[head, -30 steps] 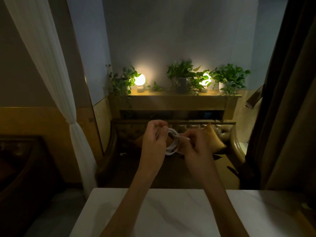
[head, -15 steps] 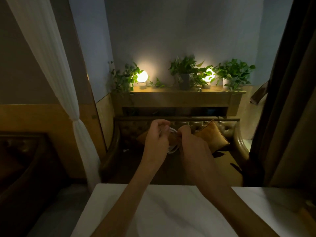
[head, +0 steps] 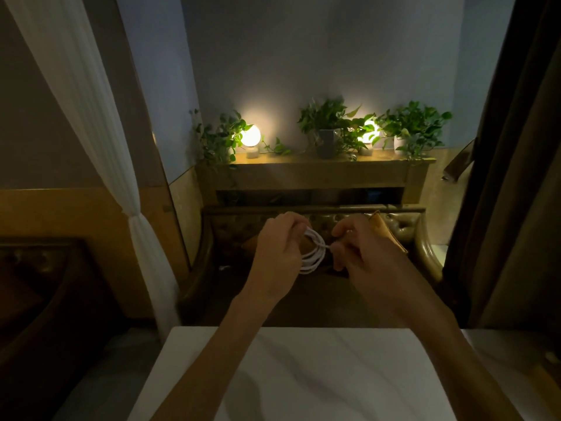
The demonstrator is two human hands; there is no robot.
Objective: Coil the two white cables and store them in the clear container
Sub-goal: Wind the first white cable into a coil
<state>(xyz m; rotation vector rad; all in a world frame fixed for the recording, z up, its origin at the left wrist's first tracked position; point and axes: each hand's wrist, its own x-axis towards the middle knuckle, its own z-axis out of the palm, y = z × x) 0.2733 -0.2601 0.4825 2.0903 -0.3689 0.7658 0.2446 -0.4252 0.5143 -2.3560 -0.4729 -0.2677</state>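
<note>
Mid-frame, above the white table point(head: 303, 375), my left hand point(head: 277, 256) grips the coiled white cable point(head: 314, 253) while my right hand point(head: 361, 253) pinches its loose end across the loops; second cable and clear container aren't visible, so storing remains.

Two hands: the left hand point(head: 277, 253) and the right hand point(head: 362, 253). One coiled white cable point(head: 314, 253) between them. One white bench point(head: 303, 375). Two glowing globe lamps, one point(head: 250, 136) left, one point(head: 368, 133) right. Three potted plants: point(head: 220, 138), point(head: 326, 126), point(head: 414, 126). One white curtain point(head: 91, 117). One orange cushion point(head: 390, 232).
</note>
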